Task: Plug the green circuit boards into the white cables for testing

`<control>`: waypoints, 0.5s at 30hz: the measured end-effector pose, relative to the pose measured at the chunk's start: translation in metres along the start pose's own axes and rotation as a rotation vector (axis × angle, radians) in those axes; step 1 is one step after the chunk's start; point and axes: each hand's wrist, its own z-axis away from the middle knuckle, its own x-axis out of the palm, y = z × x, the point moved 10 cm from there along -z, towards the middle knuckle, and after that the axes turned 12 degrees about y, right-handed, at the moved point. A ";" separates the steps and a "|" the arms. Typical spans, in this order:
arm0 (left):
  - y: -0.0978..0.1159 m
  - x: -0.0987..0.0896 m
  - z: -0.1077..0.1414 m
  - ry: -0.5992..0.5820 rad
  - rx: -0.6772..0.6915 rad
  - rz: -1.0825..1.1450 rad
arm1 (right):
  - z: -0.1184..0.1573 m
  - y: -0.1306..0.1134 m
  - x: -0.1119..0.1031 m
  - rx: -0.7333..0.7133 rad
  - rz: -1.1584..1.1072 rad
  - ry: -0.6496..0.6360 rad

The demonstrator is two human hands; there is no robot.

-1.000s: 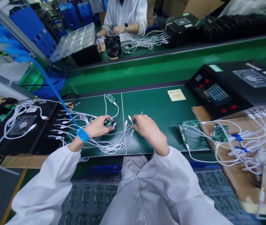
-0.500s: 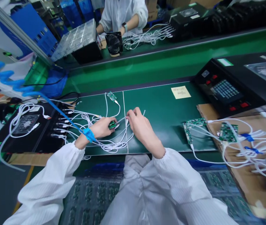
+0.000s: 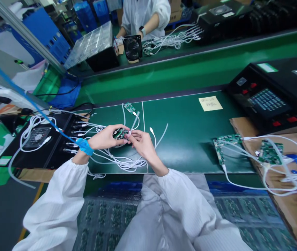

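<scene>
My left hand point(image 3: 106, 138), with a blue band at the wrist, is closed around a small green circuit board point(image 3: 120, 133) above the green bench. The fingers of my right hand point(image 3: 143, 143) are pinched together at the board's right edge, on a pale cable end point(image 3: 130, 132). A translucent tube point(image 3: 135, 120) rises beside the fingertips. Under both hands lie loose loops of white cable point(image 3: 131, 164). A free white plug point(image 3: 151, 131) rests just right of my right hand. Farther back is another circuit board point(image 3: 130, 107) with a white cable plugged in.
To the left, a black box point(image 3: 41, 139) has several cables plugged into it. Right of me stand a black tester point(image 3: 266, 101) and wired circuit boards point(image 3: 227, 139). A yellow note point(image 3: 210, 103) lies on the bench. Across it, a co-worker point(image 3: 145, 21) handles parts beside a fan point(image 3: 132, 48).
My left hand has lifted and turned the circuit board. My right hand has moved left from the cables to the board's edge. A white plug now lies free on the bench.
</scene>
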 end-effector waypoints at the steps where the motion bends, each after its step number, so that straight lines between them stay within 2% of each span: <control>1: -0.005 -0.003 0.000 0.000 -0.059 0.066 | -0.002 -0.001 -0.001 -0.026 -0.003 0.017; 3: -0.017 -0.015 -0.002 0.094 -0.193 0.256 | -0.003 -0.006 -0.002 -0.089 0.006 0.050; 5: -0.030 -0.030 -0.008 0.289 -0.308 0.500 | -0.002 -0.010 0.000 -0.121 0.021 0.051; 7: -0.041 -0.039 -0.016 0.471 -0.375 0.729 | 0.001 -0.011 0.007 -0.124 0.035 0.019; 9: -0.046 -0.039 -0.025 0.574 -0.394 0.884 | 0.004 -0.014 0.014 -0.128 0.044 -0.002; 12: -0.043 -0.036 -0.035 0.623 -0.383 0.976 | 0.007 -0.019 0.017 -0.144 0.036 0.023; 15: -0.038 -0.030 -0.037 0.602 -0.382 0.990 | 0.006 -0.024 0.015 -0.159 0.010 0.076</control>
